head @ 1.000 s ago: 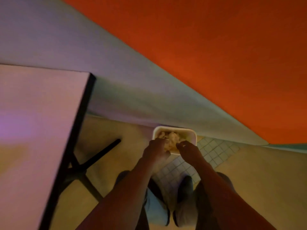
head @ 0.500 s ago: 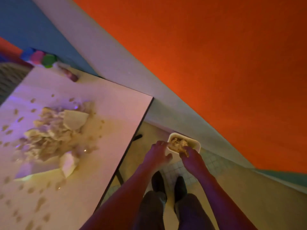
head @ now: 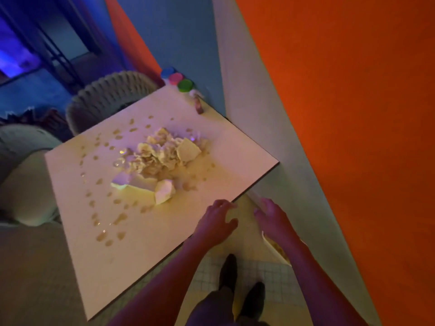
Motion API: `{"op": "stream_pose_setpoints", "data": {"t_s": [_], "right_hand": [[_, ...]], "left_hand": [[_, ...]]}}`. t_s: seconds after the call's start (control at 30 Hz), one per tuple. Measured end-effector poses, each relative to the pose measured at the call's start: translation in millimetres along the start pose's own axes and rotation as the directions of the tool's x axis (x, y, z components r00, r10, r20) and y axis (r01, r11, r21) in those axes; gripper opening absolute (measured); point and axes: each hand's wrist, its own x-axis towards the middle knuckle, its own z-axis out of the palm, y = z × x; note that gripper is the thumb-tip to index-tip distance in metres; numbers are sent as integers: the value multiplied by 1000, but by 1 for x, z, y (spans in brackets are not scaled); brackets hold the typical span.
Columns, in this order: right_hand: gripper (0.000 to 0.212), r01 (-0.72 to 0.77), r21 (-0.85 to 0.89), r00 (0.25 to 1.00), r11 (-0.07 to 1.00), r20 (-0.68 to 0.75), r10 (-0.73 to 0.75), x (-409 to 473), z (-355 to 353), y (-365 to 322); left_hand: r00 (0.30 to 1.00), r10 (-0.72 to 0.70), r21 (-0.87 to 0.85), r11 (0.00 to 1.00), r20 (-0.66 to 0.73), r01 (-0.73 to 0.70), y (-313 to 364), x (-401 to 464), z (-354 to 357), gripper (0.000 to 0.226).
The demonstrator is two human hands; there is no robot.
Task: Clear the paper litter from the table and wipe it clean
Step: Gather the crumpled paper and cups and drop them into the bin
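Table [head: 131, 255] littered; bin [head: 274, 249] half-hidden behind forearm.

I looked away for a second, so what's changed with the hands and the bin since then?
Both hands have left the bin, where they were pressing paper down. The left hand and right hand now hover open and empty near the table edge, raised back toward it. The paper pile and spots on the table look unchanged since half a second ago.

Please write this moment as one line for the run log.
left hand: open, empty | right hand: open, empty | paper pile: on table | bin: floor
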Motion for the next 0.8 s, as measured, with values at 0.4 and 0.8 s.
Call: {"op": "stream_pose_setpoints", "data": {"t_s": [0.4,0.8], "right_hand": [[45,231,-113,965,966,150,-213,48,42,-105],[47,362,-214,921,907,231,-313,136,110,-221]], "left_hand": [[937,-220,-121,974,-272,193,-79,-12,-85,48],[810,-446,-257,893,-381,371,-186,60,-173,55]]}}
